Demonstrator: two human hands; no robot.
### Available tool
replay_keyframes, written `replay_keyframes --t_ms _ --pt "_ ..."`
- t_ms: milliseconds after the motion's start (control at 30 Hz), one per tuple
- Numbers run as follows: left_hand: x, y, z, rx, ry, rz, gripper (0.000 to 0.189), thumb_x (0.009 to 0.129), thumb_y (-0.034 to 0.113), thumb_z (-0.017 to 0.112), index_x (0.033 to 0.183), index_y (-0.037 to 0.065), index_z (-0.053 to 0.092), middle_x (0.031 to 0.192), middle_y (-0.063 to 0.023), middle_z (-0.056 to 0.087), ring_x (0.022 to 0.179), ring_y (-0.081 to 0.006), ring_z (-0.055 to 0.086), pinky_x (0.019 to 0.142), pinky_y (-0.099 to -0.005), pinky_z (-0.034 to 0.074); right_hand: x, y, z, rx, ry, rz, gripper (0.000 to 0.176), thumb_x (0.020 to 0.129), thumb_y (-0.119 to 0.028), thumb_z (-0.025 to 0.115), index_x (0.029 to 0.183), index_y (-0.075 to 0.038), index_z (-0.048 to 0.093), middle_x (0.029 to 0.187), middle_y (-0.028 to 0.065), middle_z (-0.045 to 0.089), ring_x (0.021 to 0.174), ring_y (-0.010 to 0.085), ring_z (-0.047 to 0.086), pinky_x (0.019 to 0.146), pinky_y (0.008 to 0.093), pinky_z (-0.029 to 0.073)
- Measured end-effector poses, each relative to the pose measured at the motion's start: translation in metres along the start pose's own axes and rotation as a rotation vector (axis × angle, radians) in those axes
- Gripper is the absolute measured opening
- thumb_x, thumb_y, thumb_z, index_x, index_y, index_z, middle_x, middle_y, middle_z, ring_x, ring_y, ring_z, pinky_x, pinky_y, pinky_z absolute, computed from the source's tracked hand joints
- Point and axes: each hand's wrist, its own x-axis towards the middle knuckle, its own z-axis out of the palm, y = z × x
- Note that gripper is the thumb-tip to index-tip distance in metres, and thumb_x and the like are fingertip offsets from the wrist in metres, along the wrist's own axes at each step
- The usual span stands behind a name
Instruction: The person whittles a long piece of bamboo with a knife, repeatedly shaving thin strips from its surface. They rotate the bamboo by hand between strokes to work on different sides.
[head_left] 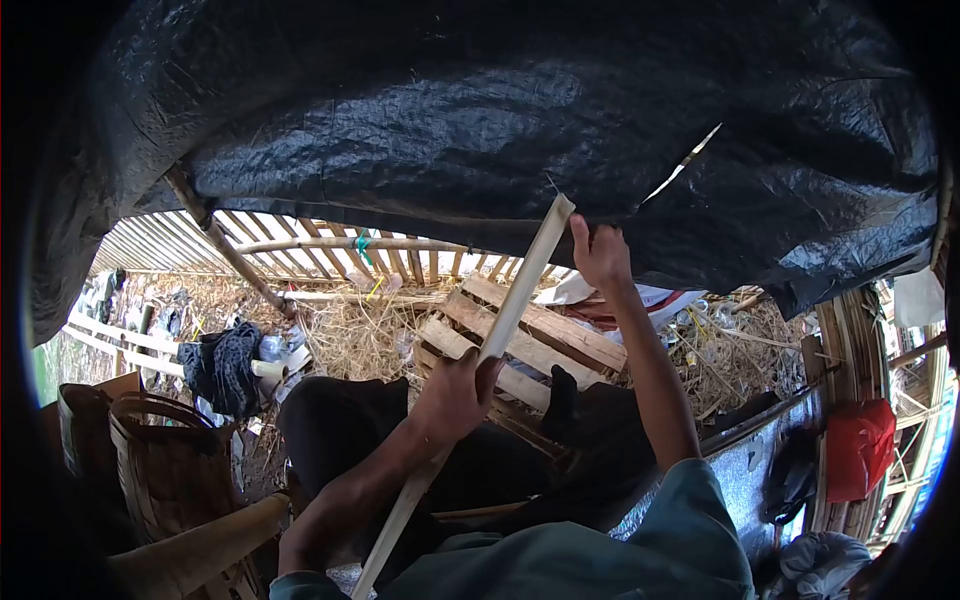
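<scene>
A long pale bamboo strip (pixel 525 285) slants from the bottom of the view up to the black plastic sheet. My left hand (pixel 450 398) is closed around its middle, above my lap. Close by the strip's upper end is my right hand (pixel 604 257), fingers curled and thumb raised right beside the strip's edge. I cannot tell what the curled fingers hold. A thin dark sliver (pixel 552 183) shows at the strip's tip. My dark-clad legs (pixel 345 420) are bent beneath the strip.
Black plastic sheeting (pixel 450 120) hangs low overhead, with a bright slit (pixel 685 165). Wooden slats (pixel 545 325) lie ahead among straw (pixel 350 335). Woven baskets (pixel 165 450) stand left, near a bamboo pole (pixel 205 545). A dark cloth (pixel 222 365) hangs on a rail; a red bag (pixel 860 450) hangs right.
</scene>
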Motion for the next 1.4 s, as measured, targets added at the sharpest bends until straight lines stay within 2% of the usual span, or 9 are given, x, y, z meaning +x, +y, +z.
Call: replay_keyframes --t_ms 167,267,400,733,833,967,1000,1100,1400 --pt "0.009 0.006 0.003 -0.008 0.039 0.065 0.022 0.091 0.012 0.054 0.076 -0.005 0.053 0.055 -0.0179 0.053 0.047 -0.0322 0.055 0.044 -0.0384 0.039 0.013 0.028 0.004 0.024 0.069 0.081 0.067 0.093 -0.053 0.039 0.065 0.003 0.062 0.068 0.0259 0.062 0.079 0.0449 0.061 0.072 0.0524 0.048" --pt "0.015 0.001 -0.001 -0.071 0.008 -0.033 0.025 0.091 0.015 0.055 0.076 -0.004 0.053 0.053 -0.0142 0.053 0.044 -0.024 0.056 0.042 -0.0351 0.04 0.023 0.044 0.012 0.246 0.075 0.09 0.065 0.095 -0.05 0.038 0.059 0.001 0.056 0.059 0.0201 0.06 0.062 0.0366 0.063 0.06 0.0476 0.046" --pt "0.016 -0.006 0.001 -0.17 0.096 0.022 0.029 0.092 0.02 0.056 0.073 -0.002 0.053 0.049 -0.0058 0.053 0.041 -0.0109 0.055 0.039 -0.0271 0.042 0.011 0.036 0.012 0.603 -0.098 0.122 0.057 0.098 -0.042 0.04 0.06 0.0 0.046 0.051 0.0067 0.045 0.049 0.0155 0.044 0.048 0.0366 0.033" --pt "0.017 0.003 -0.019 -0.223 0.08 -0.1 0.026 0.092 0.018 0.057 0.074 -0.001 0.055 0.048 -0.0054 0.054 0.041 -0.0129 0.057 0.039 -0.028 0.042 -0.042 -0.029 0.004 0.596 -0.449 -0.206 0.04 0.097 -0.028 0.045 0.071 0.002 0.049 0.052 0.0007 0.038 0.053 0.0088 0.033 0.048 0.0321 0.028" --pt "0.018 -0.01 -0.012 -0.121 0.165 0.02 0.025 0.091 0.018 0.058 0.076 -0.001 0.056 0.049 -0.0055 0.055 0.041 -0.013 0.057 0.038 -0.0285 0.041 -0.052 -0.042 -0.003 0.632 -0.496 -0.116 0.027 0.096 -0.024 0.047 0.085 0.0 0.05 0.054 0.0003 0.041 0.053 0.0087 0.033 0.049 0.0305 0.03" --pt "0.017 -0.006 -0.014 -0.096 0.177 0.0 0.023 0.09 0.017 0.059 0.077 -0.002 0.056 0.053 -0.0093 0.057 0.043 -0.0138 0.058 0.041 -0.0286 0.041 -0.045 -0.028 0.007 0.797 -0.311 -0.223 0.014 0.095 -0.013 0.049 0.101 -0.003 0.042 0.07 -0.0001 0.044 0.058 0.0067 0.036 0.052 0.0249 0.031" --pt "0.017 0.0 -0.018 -0.137 0.111 -0.116 0.028 0.088 0.021 0.06 0.077 -0.004 0.055 0.064 -0.0188 0.063 0.054 -0.0319 0.064 0.05 -0.0374 0.047 -0.041 -0.029 0.006 0.846 -0.266 -0.219 0.011 0.096 -0.013 0.048 0.098 -0.003 0.043 0.072 0.0003 0.043 0.059 0.0049 0.036 0.051 0.0225 0.031" --pt "0.017 -0.001 -0.015 -0.212 0.115 -0.083 0.024 0.091 0.017 0.059 0.078 -0.003 0.056 0.053 -0.0075 0.057 0.042 -0.0132 0.058 0.037 -0.0273 0.042 -0.036 -0.027 -0.007 0.985 -0.291 -0.145 0.011 0.097 -0.014 0.048 0.099 -0.004 0.044 0.071 0.0002 0.044 0.057 0.0036 0.038 0.048 0.0217 0.031" --pt "0.016 -0.01 -0.016 -0.124 0.082 0.022 0.025 0.093 0.018 0.054 0.079 -0.002 0.054 0.048 -0.0037 0.052 0.037 -0.0093 0.052 0.033 -0.0249 0.039 -0.018 -0.008 -0.002 0.965 0.009 0.039 0.022 0.099 -0.023 0.045 0.092 -0.003 0.054 0.062 -0.0017 0.047 0.05 0.0035 0.042 0.044 0.0205 0.031"
